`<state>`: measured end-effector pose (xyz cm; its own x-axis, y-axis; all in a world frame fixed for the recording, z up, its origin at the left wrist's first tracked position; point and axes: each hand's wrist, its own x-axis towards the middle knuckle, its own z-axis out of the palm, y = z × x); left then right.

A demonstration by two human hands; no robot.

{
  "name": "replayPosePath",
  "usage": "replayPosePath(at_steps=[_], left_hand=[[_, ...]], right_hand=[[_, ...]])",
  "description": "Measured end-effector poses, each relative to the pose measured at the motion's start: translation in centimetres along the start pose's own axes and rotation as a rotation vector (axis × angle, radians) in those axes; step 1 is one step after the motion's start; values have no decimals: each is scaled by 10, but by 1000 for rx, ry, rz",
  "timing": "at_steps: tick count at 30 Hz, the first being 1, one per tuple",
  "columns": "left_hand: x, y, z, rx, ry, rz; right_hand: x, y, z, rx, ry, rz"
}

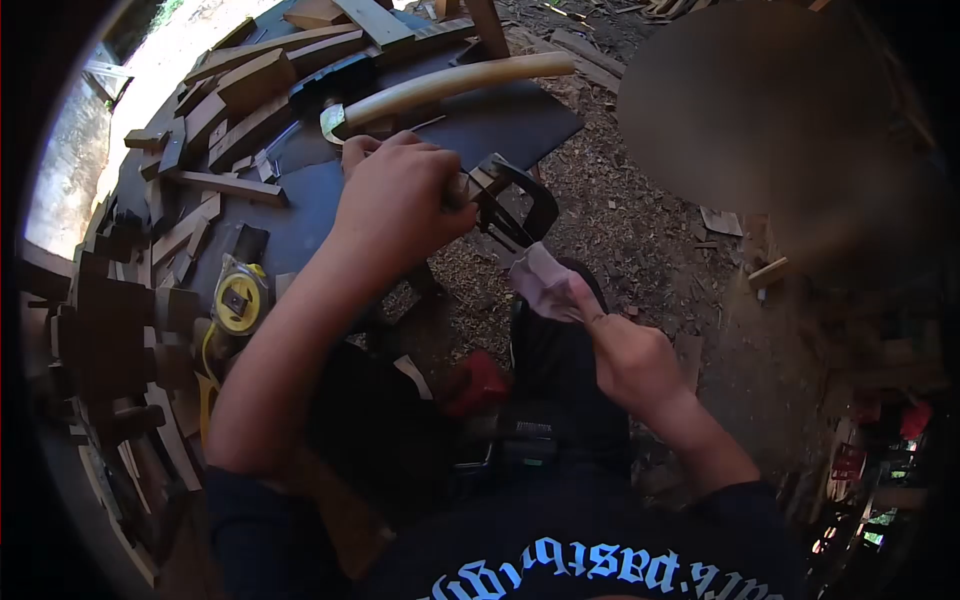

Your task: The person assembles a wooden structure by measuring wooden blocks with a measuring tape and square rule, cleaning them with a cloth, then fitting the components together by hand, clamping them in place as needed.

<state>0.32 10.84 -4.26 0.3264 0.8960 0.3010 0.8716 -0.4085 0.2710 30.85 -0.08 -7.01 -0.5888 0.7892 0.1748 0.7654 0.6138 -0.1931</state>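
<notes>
My left hand (405, 190) is closed at the edge of the dark table. Its fingers curl around something mostly hidden beneath them. Just right of its fingertips is a black C-shaped clamp (540, 195), with thin dark bars beside it. My right hand (640, 365) is closed on a folded, pinkish-grey sheet that looks like sandpaper (545, 283). The index finger lies along the sheet, whose upper end is close to the clamp. Behind my left hand lies a tool with a long, pale wooden handle (460, 85) and a metal head.
Several wood offcuts (250, 85) crowd the dark tabletop (310, 205) at the upper left. A yellow tape measure (240, 300) sits left of my left forearm. Wood chips cover the ground (620, 190). Something red (480, 385) is low between my arms.
</notes>
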Motion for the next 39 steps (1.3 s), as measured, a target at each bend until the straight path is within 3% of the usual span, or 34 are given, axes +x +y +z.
replayPosePath(at_steps=[4,8,10,12,16,19,23,24,26,30,35,37,39], left_hand=[[-1,2,0,-8,-8,-21],[0,0,2,47,42,9],[1,4,-3,106,-13,-9],[2,-7,3,43,81,52],[-1,-8,7,45,99,62],[3,-9,7,51,98,68],[1,-7,4,56,147,102],[9,15,-18,-30,-116,-169],[-1,30,-20,44,-42,-89],[8,-6,-6,-55,-68,-53],[6,3,-3,48,-67,-119],[-3,10,1,-15,2,-12],[-10,30,-17,84,-19,-42]], right_hand=[[48,5,20,-5,110,-53],[5,8,-4,42,43,-21],[14,-1,-17,12,-9,15],[23,-11,-20,7,-76,30],[25,7,-7,1,14,-46],[-7,-1,-20,4,-17,11],[37,-6,-7,-47,49,-8],[48,0,3,-3,87,-32],[31,-5,-1,-1,58,1],[20,-12,4,89,115,39],[53,-7,20,31,131,-33],[43,-5,21,45,135,-9],[50,0,18,42,136,-29]])
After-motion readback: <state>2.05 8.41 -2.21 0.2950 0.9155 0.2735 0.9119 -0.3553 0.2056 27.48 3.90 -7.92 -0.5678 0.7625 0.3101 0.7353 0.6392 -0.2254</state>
